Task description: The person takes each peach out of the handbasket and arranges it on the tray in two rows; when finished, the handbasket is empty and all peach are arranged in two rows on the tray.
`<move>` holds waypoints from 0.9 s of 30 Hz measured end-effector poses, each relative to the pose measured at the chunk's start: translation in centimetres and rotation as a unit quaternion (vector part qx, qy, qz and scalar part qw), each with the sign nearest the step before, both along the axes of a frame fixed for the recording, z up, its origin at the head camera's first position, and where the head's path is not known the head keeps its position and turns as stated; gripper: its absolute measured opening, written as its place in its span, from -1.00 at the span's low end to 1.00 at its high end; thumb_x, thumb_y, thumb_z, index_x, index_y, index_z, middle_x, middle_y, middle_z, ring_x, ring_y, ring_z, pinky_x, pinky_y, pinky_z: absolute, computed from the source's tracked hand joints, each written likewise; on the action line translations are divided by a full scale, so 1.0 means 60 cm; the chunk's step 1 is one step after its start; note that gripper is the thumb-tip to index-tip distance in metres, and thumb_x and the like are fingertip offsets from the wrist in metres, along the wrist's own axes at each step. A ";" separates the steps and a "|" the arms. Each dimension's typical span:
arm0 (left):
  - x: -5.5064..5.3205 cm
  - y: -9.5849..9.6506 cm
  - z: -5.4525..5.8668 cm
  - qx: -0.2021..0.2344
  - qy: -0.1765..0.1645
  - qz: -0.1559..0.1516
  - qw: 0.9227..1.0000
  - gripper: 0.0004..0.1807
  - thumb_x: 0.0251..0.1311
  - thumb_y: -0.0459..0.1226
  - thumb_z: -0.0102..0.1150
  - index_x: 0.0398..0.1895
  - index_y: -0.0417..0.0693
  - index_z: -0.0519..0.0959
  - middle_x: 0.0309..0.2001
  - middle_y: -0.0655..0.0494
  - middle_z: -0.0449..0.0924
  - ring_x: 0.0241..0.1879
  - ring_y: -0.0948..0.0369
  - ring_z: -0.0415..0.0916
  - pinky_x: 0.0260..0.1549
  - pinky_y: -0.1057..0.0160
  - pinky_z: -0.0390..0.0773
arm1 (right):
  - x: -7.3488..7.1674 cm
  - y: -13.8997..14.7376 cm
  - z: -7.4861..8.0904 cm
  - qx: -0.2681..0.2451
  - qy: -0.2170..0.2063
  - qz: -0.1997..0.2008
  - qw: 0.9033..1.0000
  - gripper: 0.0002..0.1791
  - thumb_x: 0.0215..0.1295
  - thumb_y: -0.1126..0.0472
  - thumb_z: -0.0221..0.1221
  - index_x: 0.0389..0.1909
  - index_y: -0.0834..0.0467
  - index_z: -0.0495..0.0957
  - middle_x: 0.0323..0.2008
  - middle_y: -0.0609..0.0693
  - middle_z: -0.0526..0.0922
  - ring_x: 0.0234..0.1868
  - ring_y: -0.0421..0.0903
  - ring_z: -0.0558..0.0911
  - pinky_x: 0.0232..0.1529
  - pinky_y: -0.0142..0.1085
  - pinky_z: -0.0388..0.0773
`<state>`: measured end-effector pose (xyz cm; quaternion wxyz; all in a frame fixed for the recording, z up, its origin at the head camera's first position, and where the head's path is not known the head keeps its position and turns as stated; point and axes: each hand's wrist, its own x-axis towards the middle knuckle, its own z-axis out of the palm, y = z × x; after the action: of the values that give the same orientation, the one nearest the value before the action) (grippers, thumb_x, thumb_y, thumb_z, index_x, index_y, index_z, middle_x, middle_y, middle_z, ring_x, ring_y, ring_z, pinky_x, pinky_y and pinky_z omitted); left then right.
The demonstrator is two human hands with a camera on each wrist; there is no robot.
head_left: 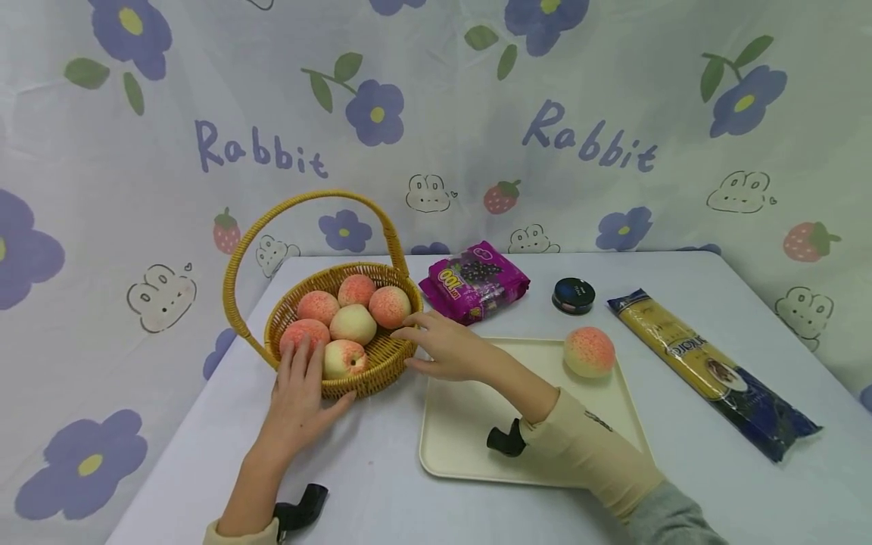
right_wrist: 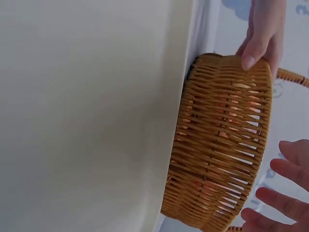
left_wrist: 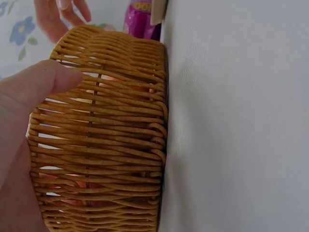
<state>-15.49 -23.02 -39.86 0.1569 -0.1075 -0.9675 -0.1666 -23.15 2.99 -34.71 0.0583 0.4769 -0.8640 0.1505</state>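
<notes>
The basket (head_left: 381, 378) was golden tan, its wicker woven in close horizontal bands, and looked a deeper orange-brown in both wrist views. The peaches (head_left: 391, 306) inside ran from coral pink to pale cream, while the lone peach (head_left: 589, 352) blushed pink over yellow. Under that one, the tray (head_left: 470, 454) was plain cream; the table (head_left: 381, 469), white. A packet (head_left: 477, 281) was vivid purple with yellow lettering and dark grapes; a long pouch (head_left: 688, 359) went from yellow-gold to navy. The round tin (head_left: 573, 296) was black — its lid perhaps dark blue, too small to be sure. The backdrop (head_left: 272, 98) was white, patterned with violet flowers, green leaves, red strawberries and black-outlined rabbits — plus violet lettering. The right sleeve (head_left: 593, 458) was beige, then grey.
</notes>
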 end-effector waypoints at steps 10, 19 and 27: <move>0.004 0.001 0.012 -0.005 -0.030 -0.007 1.000 0.05 -0.03 0.05 0.28 0.38 -0.30 -0.03 0.36 -0.33 -0.17 0.34 -0.22 -0.37 0.04 -0.39 0.05 | -0.002 -0.043 -0.005 -0.018 -0.004 0.045 0.999 -0.58 0.25 0.07 0.12 0.12 0.07 0.45 0.05 -0.01 0.45 0.06 -0.11 0.40 0.11 -0.32 0.30; 0.007 -0.005 0.011 -0.014 -0.026 -0.016 0.999 0.04 -0.01 0.06 0.26 0.38 -0.29 -0.05 0.35 -0.33 -0.10 0.34 -0.23 -0.32 -0.02 -0.40 0.14 | 0.004 -0.087 -0.015 0.006 -0.013 0.063 0.998 -0.62 0.30 0.02 0.07 0.09 0.07 0.47 0.05 0.00 0.45 0.04 -0.12 0.42 0.07 -0.34 0.35; 0.007 -0.005 0.011 -0.009 -0.028 -0.024 0.999 0.03 -0.01 0.05 0.27 0.36 -0.33 -0.02 0.35 -0.31 -0.09 0.34 -0.21 -0.35 0.08 -0.35 0.06 | 0.005 -0.117 -0.023 0.007 -0.026 0.074 0.997 -0.65 0.33 0.01 0.03 0.05 0.06 0.49 -0.04 -0.04 0.44 -0.09 -0.21 0.40 -0.05 -0.45 0.33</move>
<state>-15.05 -23.34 -39.20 0.1249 -0.1278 -0.9700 -0.1649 -22.86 -4.03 -36.11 0.0216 0.5361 -0.8284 0.1607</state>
